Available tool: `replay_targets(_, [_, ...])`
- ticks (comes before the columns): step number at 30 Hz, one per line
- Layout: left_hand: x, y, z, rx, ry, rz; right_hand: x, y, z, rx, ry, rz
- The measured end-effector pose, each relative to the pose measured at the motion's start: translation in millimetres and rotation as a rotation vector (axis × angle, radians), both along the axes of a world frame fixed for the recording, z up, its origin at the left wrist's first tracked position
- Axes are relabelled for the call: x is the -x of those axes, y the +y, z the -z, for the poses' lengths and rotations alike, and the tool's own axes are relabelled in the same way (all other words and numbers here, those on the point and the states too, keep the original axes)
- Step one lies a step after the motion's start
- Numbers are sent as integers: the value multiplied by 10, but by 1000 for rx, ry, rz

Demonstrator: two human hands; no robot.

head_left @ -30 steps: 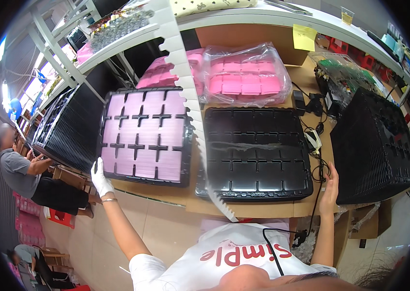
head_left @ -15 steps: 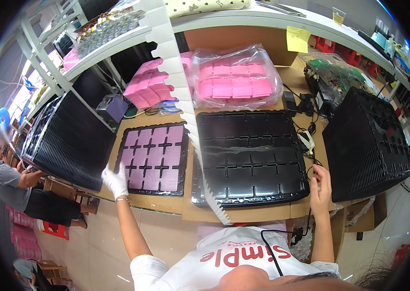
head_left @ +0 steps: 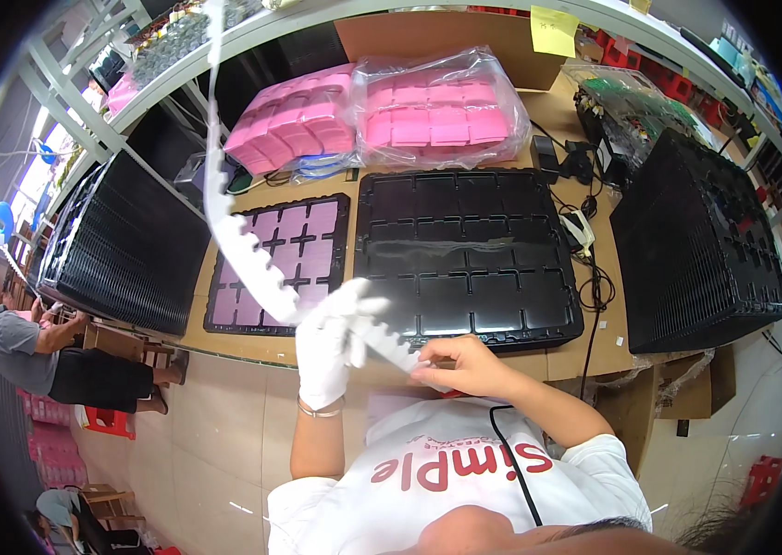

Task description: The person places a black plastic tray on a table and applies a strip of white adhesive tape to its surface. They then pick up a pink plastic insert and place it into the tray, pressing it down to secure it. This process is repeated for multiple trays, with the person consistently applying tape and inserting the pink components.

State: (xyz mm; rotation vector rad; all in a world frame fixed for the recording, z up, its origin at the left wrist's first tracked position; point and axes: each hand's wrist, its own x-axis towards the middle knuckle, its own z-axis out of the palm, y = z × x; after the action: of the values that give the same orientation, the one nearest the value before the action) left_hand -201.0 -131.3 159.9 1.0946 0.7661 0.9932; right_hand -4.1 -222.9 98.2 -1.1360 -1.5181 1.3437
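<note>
A long white strip [head_left: 241,252] with a notched edge slants down from the top of the head view to my hands. My left hand [head_left: 324,350], in a white glove, is closed around the strip near its lower end. The bare fingers of my right hand [head_left: 472,366] pinch the strip's lower tip, close in front of my chest. Beyond my hands lies a black compartment tray [head_left: 479,294]. To its left, a smaller black tray [head_left: 341,239] has pink-purple pieces in its compartments; the strip and my glove partly cover it.
Tall stacks of black trays stand at the left [head_left: 136,254] and right [head_left: 687,250]. Pink parts in clear bags [head_left: 437,111] sit at the back. Cables [head_left: 599,289] lie right of the large tray. A person [head_left: 25,324] is at work far left.
Both hands have come inward from the table's two sides and taken hold of the strip's lower end. The strip's upper part has shifted left, and the view has tilted slightly.
</note>
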Motion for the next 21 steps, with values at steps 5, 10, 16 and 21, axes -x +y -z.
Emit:
replay_targets(5, [-44,-68,259,275,-88,250,68,128,-158,247,372,69])
replay_targets(10, [-64,-151,505,2,325,57,-8,153,-76,232,276,142])
replay_targets(16, [-134,-109,423,44,245,-6,-39,118,-73,52,95,291])
replay_targets(21, [-164,-61,473,54,195,-39,-10,172,5,-617,-372,450])
